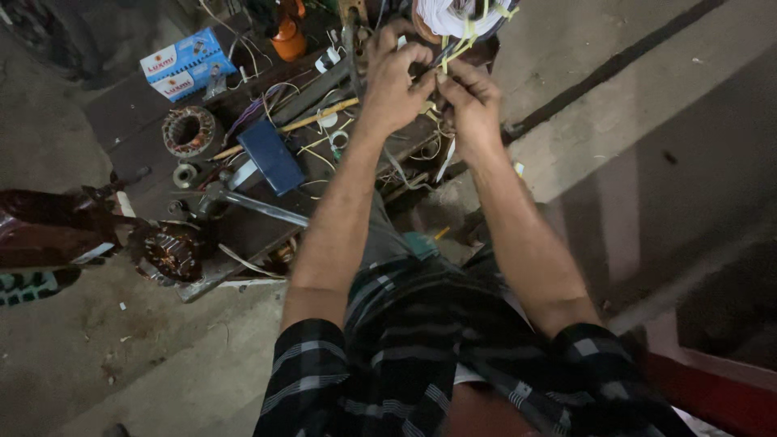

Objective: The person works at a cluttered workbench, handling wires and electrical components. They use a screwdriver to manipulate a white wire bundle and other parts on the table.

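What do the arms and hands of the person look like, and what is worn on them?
Both forearms are bare from above the elbow down. The left hand and the right hand wear no gloves; no watch or ring shows, though the fingers are partly blurred. The upper arms are covered by the short sleeves of a dark checked shirt with pale grey stripes, ending just above the elbows.

hands: left hand (394, 77) and right hand (469, 101) touching, pinching wires (453, 50)
above grip: coil (453, 14)
left of grip: box (188, 63), stator (189, 131), notebook (270, 156) on board (137, 113)
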